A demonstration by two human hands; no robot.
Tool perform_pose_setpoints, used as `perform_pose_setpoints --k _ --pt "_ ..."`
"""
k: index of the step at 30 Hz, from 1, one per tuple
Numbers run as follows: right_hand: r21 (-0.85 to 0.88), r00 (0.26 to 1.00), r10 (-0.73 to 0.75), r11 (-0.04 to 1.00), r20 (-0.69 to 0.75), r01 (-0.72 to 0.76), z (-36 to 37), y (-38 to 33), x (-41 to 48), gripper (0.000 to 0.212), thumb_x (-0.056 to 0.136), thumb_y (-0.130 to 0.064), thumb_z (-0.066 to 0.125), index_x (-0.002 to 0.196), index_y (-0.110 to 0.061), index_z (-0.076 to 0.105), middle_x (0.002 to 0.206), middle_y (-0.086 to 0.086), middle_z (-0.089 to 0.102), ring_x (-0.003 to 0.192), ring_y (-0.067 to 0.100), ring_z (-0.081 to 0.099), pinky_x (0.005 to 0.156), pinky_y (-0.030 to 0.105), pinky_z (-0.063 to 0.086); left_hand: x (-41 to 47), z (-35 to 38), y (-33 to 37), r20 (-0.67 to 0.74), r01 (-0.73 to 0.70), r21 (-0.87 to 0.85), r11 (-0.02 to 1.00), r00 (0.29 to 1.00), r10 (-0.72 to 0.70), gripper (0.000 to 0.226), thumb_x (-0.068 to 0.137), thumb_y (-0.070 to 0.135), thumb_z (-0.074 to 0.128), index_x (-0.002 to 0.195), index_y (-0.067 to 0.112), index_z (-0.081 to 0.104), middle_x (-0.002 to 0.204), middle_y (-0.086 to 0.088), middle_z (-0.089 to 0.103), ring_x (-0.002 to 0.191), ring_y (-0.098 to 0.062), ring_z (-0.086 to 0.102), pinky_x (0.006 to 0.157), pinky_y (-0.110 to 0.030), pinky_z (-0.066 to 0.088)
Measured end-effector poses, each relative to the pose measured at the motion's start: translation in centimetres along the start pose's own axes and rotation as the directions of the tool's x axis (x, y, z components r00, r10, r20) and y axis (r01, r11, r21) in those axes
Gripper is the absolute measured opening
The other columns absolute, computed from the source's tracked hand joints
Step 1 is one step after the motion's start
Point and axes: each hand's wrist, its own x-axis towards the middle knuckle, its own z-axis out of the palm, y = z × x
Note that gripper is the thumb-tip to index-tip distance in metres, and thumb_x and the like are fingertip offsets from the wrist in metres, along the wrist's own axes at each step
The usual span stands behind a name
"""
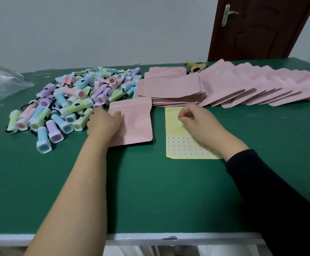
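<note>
A single pink pouch lies flat on the green table in front of me. My left hand rests on its left side with fingers laid flat. To the right lies a yellow sticker sheet with rows of small white stickers on its lower part. My right hand hovers over the sheet's upper part, thumb and forefinger pinching what looks like a small sticker.
A heap of pastel toy flashlights covers the left of the table. A stack of empty pink pouches sits behind, with filled pouches fanned out to the right. A clear plastic bag lies far left. A brown door stands behind.
</note>
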Motion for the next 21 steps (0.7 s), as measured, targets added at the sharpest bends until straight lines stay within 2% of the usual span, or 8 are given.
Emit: perform_pose_setpoints --k 3,5,9,10,13,17,19,21 --pt "0.034 0.999 0.038 0.999 0.038 -0.039 0.3 -0.3 0.3 0.007 0.1 -0.021 0.049 0.099 -0.023 0.056 0.097 -0.012 0.057 0.087 0.006 0.055 0.069 0.016 0.042 0.1 0.1 -0.2 0.031 -0.04 -0.089 0.995 0.999 0.043 0.055 0.091 0.032 0.063 0.139 0.009 0.049 0.131 -0.015 0.059 0.116 -0.035 0.057 0.097 -0.042 0.047" --pt "0.097 0.996 0.072 0.992 0.061 -0.078 0.3 -0.9 0.5 0.008 0.1 -0.023 0.048 0.098 -0.027 0.055 0.1 -0.013 0.058 0.094 0.008 0.057 0.071 0.017 0.042 0.0 -0.3 -0.1 0.014 -0.075 -0.269 0.96 0.997 0.082 0.048 0.087 0.027 0.068 0.132 0.012 0.057 0.117 -0.01 0.067 0.102 -0.03 0.065 0.086 -0.036 0.051" --pt "0.272 0.994 0.089 0.957 0.06 -0.102 -0.4 -2.8 1.6 0.013 0.1 -0.023 0.049 0.092 -0.032 0.054 0.111 -0.005 0.063 0.106 0.017 0.06 0.092 0.039 0.051 -0.8 -1.2 0.4 -0.035 -0.187 -0.558 0.809 0.979 0.202 0.005 0.086 0.022 0.066 0.088 0.024 0.069 0.069 0.019 0.068 0.06 -0.002 0.059 0.052 -0.012 0.045" --pt "0.291 0.996 0.068 0.953 0.05 -0.08 -0.6 -3.3 2.0 0.015 0.1 -0.022 0.05 0.09 -0.031 0.055 0.114 -0.003 0.063 0.108 0.019 0.06 0.096 0.041 0.049 -0.8 -1.4 0.5 -0.049 -0.215 -0.591 0.777 0.972 0.231 0.008 0.087 0.022 0.065 0.081 0.025 0.068 0.064 0.021 0.066 0.055 0.001 0.057 0.048 -0.009 0.043" --pt "0.363 1.0 0.025 0.932 0.006 -0.026 -0.5 -4.4 3.2 0.016 0.099 -0.022 0.052 0.086 -0.031 0.056 0.101 -0.02 0.054 0.101 0.013 0.057 0.092 0.031 0.048 -1.4 -1.6 1.2 -0.044 -0.228 -0.682 0.695 0.961 0.272 0.011 0.092 0.023 0.064 0.083 0.028 0.069 0.072 0.021 0.07 0.063 0.004 0.062 0.056 -0.008 0.047" --pt "0.392 0.999 0.014 0.92 -0.031 -0.001 0.4 -5.2 4.4 0.009 0.1 -0.02 0.05 0.095 -0.024 0.058 0.089 -0.023 0.05 0.084 -0.005 0.051 0.065 0.005 0.037 -1.3 -1.2 1.0 -0.045 -0.251 -0.708 0.66 0.949 0.313 0.011 0.094 0.023 0.062 0.086 0.027 0.069 0.074 0.02 0.072 0.063 0.006 0.063 0.058 -0.01 0.049" --pt "0.366 0.999 -0.009 0.93 -0.044 0.025 0.8 -5.4 4.5 0.008 0.1 -0.018 0.05 0.099 -0.019 0.058 0.089 -0.017 0.054 0.083 0.0 0.052 0.066 0.003 0.038 -0.9 -1.2 1.0 -0.042 -0.255 -0.706 0.661 0.946 0.321 0.013 0.095 0.023 0.062 0.084 0.026 0.069 0.071 0.021 0.072 0.061 0.005 0.063 0.057 -0.01 0.048" --pt "0.352 0.998 -0.014 0.935 -0.057 0.033 1.1 -5.6 4.3 0.008 0.1 -0.016 0.05 0.101 -0.017 0.057 0.096 -0.008 0.058 0.092 0.01 0.055 0.079 0.016 0.043 -1.0 -0.9 1.0 -0.033 -0.237 -0.706 0.667 0.952 0.303 0.015 0.095 0.024 0.062 0.081 0.026 0.069 0.071 0.021 0.072 0.061 0.006 0.063 0.056 -0.011 0.049"
